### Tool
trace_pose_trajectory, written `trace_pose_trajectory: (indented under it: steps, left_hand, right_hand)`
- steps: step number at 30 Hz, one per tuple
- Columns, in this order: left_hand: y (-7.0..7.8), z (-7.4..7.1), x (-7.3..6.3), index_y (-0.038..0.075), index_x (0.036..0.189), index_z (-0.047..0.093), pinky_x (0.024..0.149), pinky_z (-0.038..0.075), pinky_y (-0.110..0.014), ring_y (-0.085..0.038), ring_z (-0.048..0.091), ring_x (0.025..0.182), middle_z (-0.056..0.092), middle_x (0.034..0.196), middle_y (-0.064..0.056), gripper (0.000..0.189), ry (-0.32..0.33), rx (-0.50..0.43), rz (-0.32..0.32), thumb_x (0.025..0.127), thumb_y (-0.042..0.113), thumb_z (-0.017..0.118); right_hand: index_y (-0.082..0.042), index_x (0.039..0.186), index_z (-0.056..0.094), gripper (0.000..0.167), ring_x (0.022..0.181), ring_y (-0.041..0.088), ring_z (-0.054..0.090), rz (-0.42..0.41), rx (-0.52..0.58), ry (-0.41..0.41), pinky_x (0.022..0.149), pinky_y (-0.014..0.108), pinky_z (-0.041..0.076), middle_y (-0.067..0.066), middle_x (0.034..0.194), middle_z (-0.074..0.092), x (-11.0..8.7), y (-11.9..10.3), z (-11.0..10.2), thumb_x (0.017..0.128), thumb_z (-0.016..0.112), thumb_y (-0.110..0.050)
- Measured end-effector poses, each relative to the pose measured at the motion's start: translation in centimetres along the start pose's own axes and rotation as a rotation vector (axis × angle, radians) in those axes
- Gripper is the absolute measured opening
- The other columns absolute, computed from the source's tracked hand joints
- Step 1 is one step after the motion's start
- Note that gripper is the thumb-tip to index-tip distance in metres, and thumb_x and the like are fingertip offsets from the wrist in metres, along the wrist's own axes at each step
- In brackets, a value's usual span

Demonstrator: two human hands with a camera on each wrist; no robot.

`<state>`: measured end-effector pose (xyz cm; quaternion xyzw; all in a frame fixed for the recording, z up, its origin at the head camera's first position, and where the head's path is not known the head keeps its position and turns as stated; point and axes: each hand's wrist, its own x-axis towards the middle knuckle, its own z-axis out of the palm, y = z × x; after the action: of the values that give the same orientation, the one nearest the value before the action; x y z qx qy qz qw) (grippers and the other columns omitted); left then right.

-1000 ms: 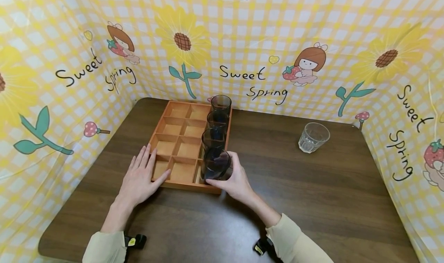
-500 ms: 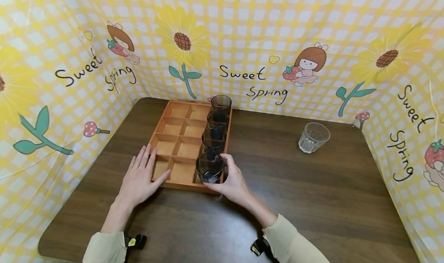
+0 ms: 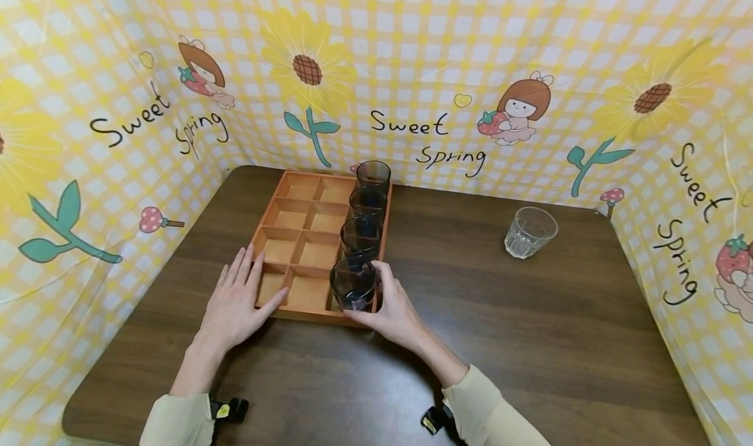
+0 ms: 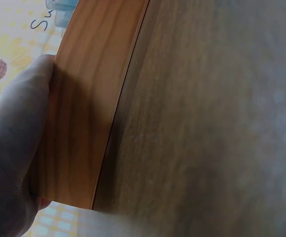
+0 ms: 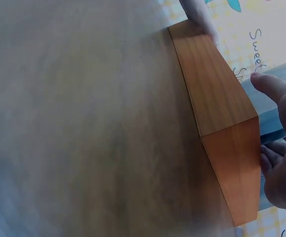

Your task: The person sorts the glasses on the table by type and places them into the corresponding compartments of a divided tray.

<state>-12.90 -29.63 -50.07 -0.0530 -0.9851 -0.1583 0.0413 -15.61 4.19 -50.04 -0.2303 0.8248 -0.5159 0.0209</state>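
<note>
A wooden compartment box (image 3: 306, 314) lies on the table. My right hand (image 3: 395, 312) holds a dark tinted glass (image 3: 353, 288) at the box's front right compartment, thumb on its near side and fingers round its right side. In the right wrist view that glass (image 5: 267, 109) looks bluish and rises above the wooden wall (image 5: 214, 86). My left hand (image 3: 229, 305) rests on the box's front left corner, fingers straight along the left side and thumb reaching over the front compartment. The left wrist view has this hand (image 4: 17, 123) against the box's front wall (image 4: 86, 98).
Behind the held glass, more dark glasses stand in the right column: a near one (image 3: 360, 238), a middle one (image 3: 367, 204) and a far one (image 3: 373, 174). A clear glass (image 3: 529, 233) stands on the brown table (image 3: 500, 328) at the right. Patterned cloth (image 3: 412, 60) surrounds the table.
My right hand has moved slightly left with the dark glass, which has gone from tilted to more upright over the front right compartment. The left hand stays at the box corner.
</note>
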Motion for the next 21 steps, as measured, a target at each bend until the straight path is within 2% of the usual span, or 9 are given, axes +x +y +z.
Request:
trace_pose_trajectory:
  steps: [9,13,21]
  left_hand:
    - [-0.20,0.14,-0.06,0.005,0.177,0.016,0.137,0.015,-0.069,-0.044,0.010,0.173,0.008,0.185,-0.023,0.101,0.011,0.002,0.005,0.107,0.065,0.057]
    - [-0.23,0.16,-0.13,0.005,0.177,0.017,0.137,0.015,-0.069,-0.044,0.011,0.173,0.009,0.185,-0.023,0.101,0.018,-0.002,0.004,0.107,0.065,0.058]
    - [-0.22,0.09,-0.05,0.004,0.176,0.019,0.136,0.016,-0.069,-0.045,0.013,0.172,0.011,0.185,-0.023,0.100,0.027,-0.008,0.005,0.106,0.064,0.059]
  right_hand:
    - [-0.020,0.161,0.038,0.094,0.132,0.032,0.060,0.034,0.023,-0.033,0.114,0.058,0.049,0.009,0.147,0.065,-0.36,0.18,-0.01,0.088,0.096,-0.032]
    - [-0.019,0.162,0.038,0.093,0.134,0.030,0.061,0.024,0.025,-0.060,0.116,0.057,0.051,0.009,0.148,0.065,-0.30,0.21,-0.24,0.089,0.095,-0.028]
    - [-0.017,0.163,0.037,0.090,0.130,0.028,0.067,-0.010,-0.008,-0.087,0.111,0.054,0.056,0.012,0.147,0.066,-0.21,0.06,-0.63,0.092,0.092,-0.025]
